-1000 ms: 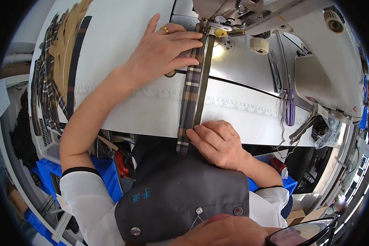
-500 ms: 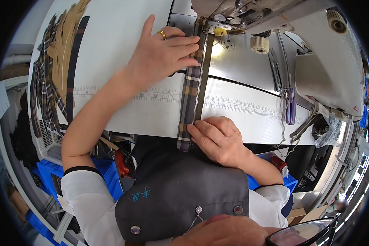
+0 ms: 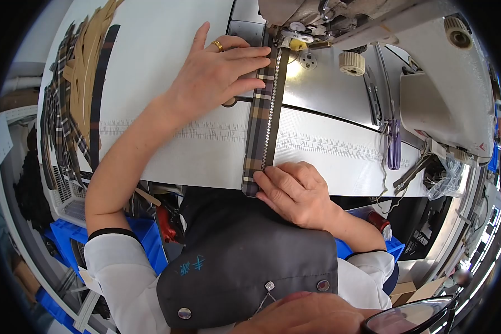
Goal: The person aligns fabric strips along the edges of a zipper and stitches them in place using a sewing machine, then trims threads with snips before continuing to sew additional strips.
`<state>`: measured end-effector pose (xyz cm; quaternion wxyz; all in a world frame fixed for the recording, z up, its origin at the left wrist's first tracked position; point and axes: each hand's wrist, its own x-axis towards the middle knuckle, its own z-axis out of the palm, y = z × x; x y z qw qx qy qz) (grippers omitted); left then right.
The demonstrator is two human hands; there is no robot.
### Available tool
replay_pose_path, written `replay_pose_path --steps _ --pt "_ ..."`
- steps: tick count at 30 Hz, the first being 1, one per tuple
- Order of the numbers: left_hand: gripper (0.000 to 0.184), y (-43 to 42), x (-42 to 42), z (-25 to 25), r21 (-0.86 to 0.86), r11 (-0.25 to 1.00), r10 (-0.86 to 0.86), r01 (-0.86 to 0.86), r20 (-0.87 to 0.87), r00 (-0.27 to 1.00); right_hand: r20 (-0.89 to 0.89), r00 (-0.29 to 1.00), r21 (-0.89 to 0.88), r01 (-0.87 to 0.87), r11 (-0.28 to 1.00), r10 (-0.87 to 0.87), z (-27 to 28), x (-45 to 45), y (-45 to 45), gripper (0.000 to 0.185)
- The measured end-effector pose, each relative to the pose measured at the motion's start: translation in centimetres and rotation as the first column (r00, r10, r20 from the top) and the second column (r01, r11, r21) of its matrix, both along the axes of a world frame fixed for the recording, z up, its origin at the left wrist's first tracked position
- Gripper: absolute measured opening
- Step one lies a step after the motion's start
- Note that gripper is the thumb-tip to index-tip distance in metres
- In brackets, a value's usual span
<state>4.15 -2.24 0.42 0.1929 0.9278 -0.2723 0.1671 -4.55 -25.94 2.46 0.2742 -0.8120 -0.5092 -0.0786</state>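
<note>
A zipper point(image 3: 273, 106) with metal teeth and dark tape lies lengthwise along a plaid fabric strip point(image 3: 256, 133). Their far ends run under the presser foot point(image 3: 284, 43) of a sewing machine. My left hand point(image 3: 220, 72), with a ring on one finger, rests with fingers spread and their tips on the plaid strip near the foot. Closer to my body, my right hand point(image 3: 295, 192) pinches the near part of the strip and zipper between thumb and fingers at the table edge. Its fingertips partly cover the zipper's lower end.
Plaid and tan strips point(image 3: 80, 83) are piled at the left of the white table point(image 3: 206, 161), which carries a printed ruler scale. A purple-handled screwdriver point(image 3: 394, 145) and tweezers point(image 3: 374, 94) lie at right, near a clear plastic bag point(image 3: 448, 178). Blue bins point(image 3: 145, 239) stand below.
The plaid strip and zipper have shifted slightly away from my body, toward the machine. My left fingers remain on the strip, and my right hand still holds its near end.
</note>
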Motion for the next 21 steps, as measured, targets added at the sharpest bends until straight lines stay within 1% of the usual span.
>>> replay_pose_path --steps 10,13,16,21 --pt "0.027 0.0 0.2 -0.1 -0.005 1.0 0.001 0.0 0.047 0.999 0.015 1.0 0.005 -0.002 1.0 0.002 -0.4 0.9 0.1 0.035" --pt "0.027 -0.1 0.2 -0.2 -0.011 1.0 0.008 -0.008 0.04 0.999 0.0 0.999 0.012 0.034 0.999 -0.034 -0.2 1.1 0.3 0.042" --pt "0.026 0.0 0.3 -0.3 -0.001 1.0 0.015 -0.015 0.051 0.999 -0.002 0.999 -0.004 0.04 0.999 -0.04 -0.1 1.4 0.3 0.041" --pt "0.022 -0.2 0.2 -0.3 -0.032 0.999 0.03 -0.029 0.035 0.999 -0.002 0.999 -0.025 0.034 0.999 -0.034 0.1 2.2 0.5 0.038"
